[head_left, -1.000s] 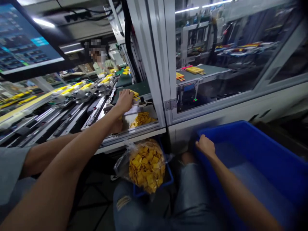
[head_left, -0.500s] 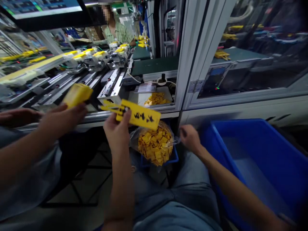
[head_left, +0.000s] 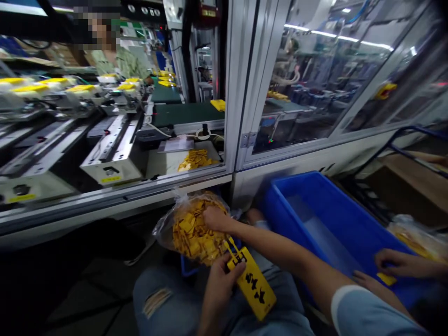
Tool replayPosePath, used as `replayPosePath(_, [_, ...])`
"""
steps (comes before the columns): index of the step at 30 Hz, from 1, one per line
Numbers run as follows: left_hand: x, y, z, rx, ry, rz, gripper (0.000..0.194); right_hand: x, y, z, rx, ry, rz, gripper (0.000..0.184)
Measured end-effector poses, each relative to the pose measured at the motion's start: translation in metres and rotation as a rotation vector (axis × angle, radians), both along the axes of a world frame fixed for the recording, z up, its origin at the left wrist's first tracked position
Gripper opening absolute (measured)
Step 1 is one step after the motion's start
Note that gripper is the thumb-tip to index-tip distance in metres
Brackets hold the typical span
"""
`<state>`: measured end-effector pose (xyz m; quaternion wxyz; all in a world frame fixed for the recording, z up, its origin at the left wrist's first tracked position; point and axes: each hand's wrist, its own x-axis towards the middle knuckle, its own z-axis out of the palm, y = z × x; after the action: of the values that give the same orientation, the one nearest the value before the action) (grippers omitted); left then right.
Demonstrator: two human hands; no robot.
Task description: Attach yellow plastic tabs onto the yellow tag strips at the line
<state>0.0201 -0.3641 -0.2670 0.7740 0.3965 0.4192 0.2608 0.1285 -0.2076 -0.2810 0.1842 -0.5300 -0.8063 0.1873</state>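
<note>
Yellow black-marked plastic tag [head_left: 250, 284] gripped in left hand [head_left: 219, 284]; right hand [head_left: 216, 219] on clear plastic bag of yellow pieces [head_left: 192, 238], closure unclear to me, and I judge a knock could spill them.

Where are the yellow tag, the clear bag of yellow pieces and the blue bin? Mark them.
Yellow tag [head_left: 254, 287]: head view, on its black-marked face.
Clear plastic bag of yellow pieces [head_left: 164, 231]: head view, on the film at its left edge.
Blue plastic bin [head_left: 308, 186]: head view, on its far inner wall.
</note>
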Motion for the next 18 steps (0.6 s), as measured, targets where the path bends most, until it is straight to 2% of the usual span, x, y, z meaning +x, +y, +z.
replayPosePath(2, [0.012, 0.000, -0.013, -0.006, -0.024, -0.061, 0.043, 0.013, -0.009, 0.005, -0.023, 0.067, -0.108, 0.018])
replayPosePath(3, [0.017, 0.000, -0.019, -0.005, -0.029, -0.072, 0.043, 0.023, -0.017, 0.008, -0.042, 0.176, -0.185, 0.017])
replayPosePath(5, [0.026, 0.000, -0.031, -0.004, -0.032, -0.077, 0.045, 0.048, -0.041, 0.018, -0.109, 0.514, -0.362, 0.018])
replayPosePath(7, [0.033, 0.001, -0.042, -0.006, -0.035, -0.076, 0.048, 0.078, -0.070, 0.029, -0.200, 0.846, -0.507, 0.029])
replayPosePath(10, [0.043, 0.001, -0.053, -0.036, -0.064, -0.085, 0.051, 0.119, -0.115, 0.044, -0.313, 1.116, -0.605, 0.040])
replayPosePath(13, [0.052, -0.001, -0.059, -0.046, -0.100, -0.112, 0.051, 0.140, -0.153, 0.047, -0.400, 1.183, -0.682, 0.041])
replayPosePath(18, [0.062, -0.005, -0.058, -0.036, -0.123, -0.133, 0.051, 0.138, -0.201, 0.030, -0.475, 1.030, -0.726, 0.034])
